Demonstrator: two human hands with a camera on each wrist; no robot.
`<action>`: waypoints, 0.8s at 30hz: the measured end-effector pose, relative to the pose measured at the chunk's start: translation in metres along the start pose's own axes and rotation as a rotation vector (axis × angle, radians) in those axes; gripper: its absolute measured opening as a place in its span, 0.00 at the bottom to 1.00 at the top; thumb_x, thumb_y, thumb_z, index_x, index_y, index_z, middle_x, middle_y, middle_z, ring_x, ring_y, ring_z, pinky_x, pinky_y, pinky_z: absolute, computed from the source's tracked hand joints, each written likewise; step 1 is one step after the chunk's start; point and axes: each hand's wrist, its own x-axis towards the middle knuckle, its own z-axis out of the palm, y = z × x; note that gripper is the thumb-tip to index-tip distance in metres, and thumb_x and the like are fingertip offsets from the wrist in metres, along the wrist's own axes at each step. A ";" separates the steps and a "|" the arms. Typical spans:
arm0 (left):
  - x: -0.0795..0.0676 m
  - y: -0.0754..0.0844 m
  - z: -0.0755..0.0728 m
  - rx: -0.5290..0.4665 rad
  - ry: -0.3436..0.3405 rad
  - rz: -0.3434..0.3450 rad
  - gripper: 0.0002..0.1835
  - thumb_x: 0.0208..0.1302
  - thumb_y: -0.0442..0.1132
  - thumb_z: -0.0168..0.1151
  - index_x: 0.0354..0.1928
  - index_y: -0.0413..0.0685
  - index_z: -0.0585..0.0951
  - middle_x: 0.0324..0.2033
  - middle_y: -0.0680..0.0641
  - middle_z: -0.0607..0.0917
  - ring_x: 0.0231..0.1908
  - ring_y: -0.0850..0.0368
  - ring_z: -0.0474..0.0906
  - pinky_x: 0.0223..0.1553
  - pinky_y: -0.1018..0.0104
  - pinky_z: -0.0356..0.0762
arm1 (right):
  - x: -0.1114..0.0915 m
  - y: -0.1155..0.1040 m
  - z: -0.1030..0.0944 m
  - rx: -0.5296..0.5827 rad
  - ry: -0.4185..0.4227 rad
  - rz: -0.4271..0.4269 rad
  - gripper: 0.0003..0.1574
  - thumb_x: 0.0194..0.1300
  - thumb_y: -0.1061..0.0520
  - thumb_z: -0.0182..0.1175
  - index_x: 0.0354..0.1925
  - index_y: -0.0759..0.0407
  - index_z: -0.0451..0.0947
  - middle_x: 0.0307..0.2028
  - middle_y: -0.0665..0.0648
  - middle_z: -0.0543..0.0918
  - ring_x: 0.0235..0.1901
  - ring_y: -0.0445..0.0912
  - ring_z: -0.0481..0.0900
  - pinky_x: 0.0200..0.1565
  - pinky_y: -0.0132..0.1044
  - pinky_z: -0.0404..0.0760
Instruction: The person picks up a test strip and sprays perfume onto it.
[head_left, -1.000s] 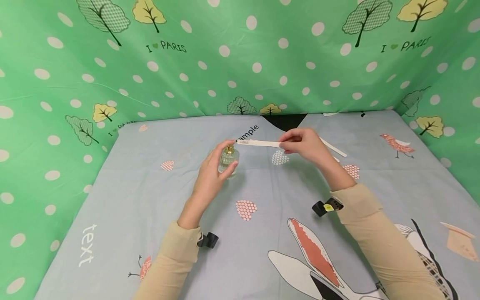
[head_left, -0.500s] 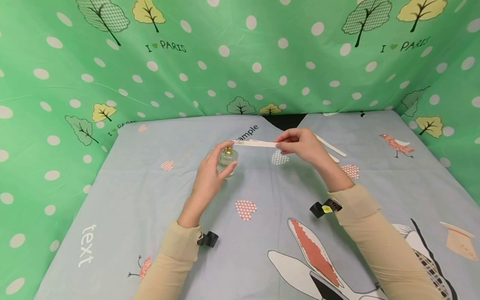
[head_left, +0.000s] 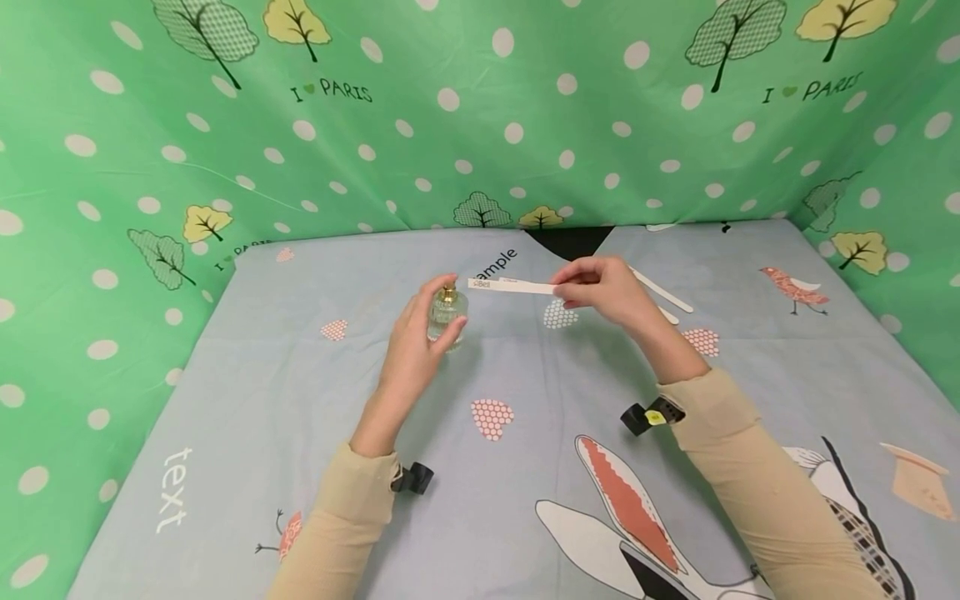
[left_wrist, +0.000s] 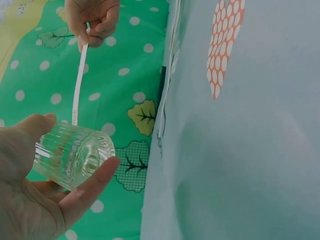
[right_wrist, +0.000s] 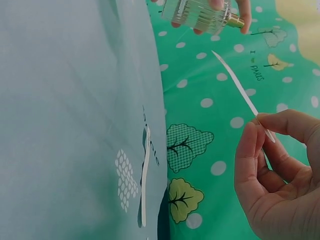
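My left hand [head_left: 407, 346] holds a clear ribbed glass perfume bottle [head_left: 448, 310] above the table, roughly upright in the head view. The index finger rests on top of its gold spray nozzle [right_wrist: 235, 20]. Between thumb and fingertips, my right hand [head_left: 600, 287] pinches one end of a white paper test strip [head_left: 517, 287]. Its printed end points left at the nozzle, with a small gap between them. In the left wrist view, the glass base of the bottle [left_wrist: 75, 152] faces the camera, and the strip [left_wrist: 80, 80] stretches off behind it.
White strips [head_left: 663, 292] lie on the table behind the right hand. A grey-blue printed cloth [head_left: 300, 417] covers the table. Green polka-dot fabric [head_left: 450, 125] hangs at the back and sides. A small black camera [head_left: 413, 478] sits on each wrist.
The strip first shifted left to the nozzle. Since then my left hand has drawn the bottle slightly left, so a gap shows again between nozzle and strip.
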 end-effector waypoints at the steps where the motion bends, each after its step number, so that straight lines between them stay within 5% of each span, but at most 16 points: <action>1: 0.000 0.000 0.000 -0.001 -0.003 0.001 0.30 0.69 0.42 0.63 0.70 0.58 0.66 0.65 0.42 0.76 0.63 0.41 0.75 0.64 0.43 0.75 | 0.000 0.000 0.000 -0.002 -0.001 0.001 0.16 0.66 0.62 0.64 0.48 0.72 0.80 0.30 0.45 0.85 0.30 0.37 0.84 0.38 0.27 0.86; 24: 0.000 -0.002 -0.005 -0.017 -0.027 -0.005 0.30 0.69 0.41 0.62 0.71 0.59 0.65 0.68 0.44 0.73 0.66 0.41 0.71 0.67 0.41 0.72 | 0.011 0.020 -0.004 0.042 0.018 0.073 0.19 0.66 0.64 0.63 0.51 0.76 0.78 0.25 0.38 0.83 0.28 0.35 0.84 0.40 0.30 0.88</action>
